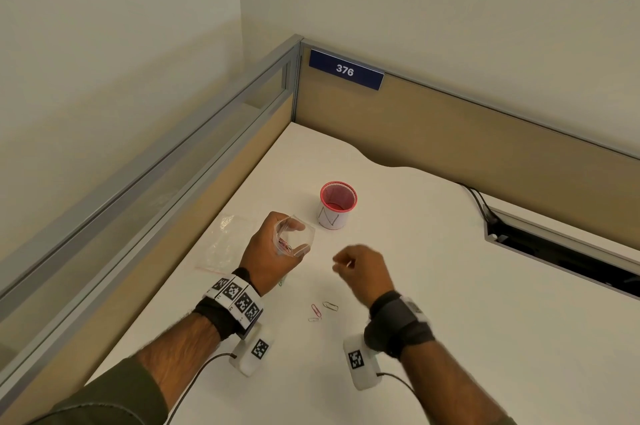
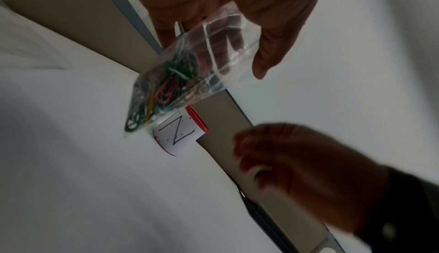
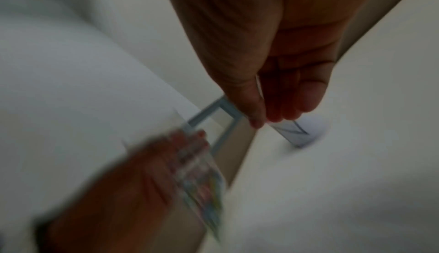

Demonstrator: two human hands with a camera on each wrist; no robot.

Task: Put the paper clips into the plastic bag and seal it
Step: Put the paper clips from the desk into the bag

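**Bag held up in our left hand, a few clips left on the desk**

The writing first: a blue sign [image 1: 346,70] on the partition beyond our hands reads "376", and the red-rimmed cup [image 1: 336,204] just past our left hand wears a white paper band with a hand-drawn "N". Square black-and-white coded tags ring our left wrist.

Our left hand [image 1: 273,251] grips the plastic bag [image 2: 190,65] above the desk [image 1: 450,286], thumb on one face and fingers curled behind the other. Coloured paper clips [image 2: 164,91] are bunched in its lower end: red, green, yellow.

Our right hand [image 1: 360,272] hangs in the air just right of the bag, blurred, with fingertips drawn against the thumb. We cannot tell whether a clip sits between them.

Three loose clips [image 1: 320,311] lie on the desk between our wrists, nearer to us than both hands. A second, flat clear bag [image 1: 225,244] rests on the desk just left of our left hand. Well off to the right of our right hand, a black cable [image 1: 479,202] runs into a slot in the desk.
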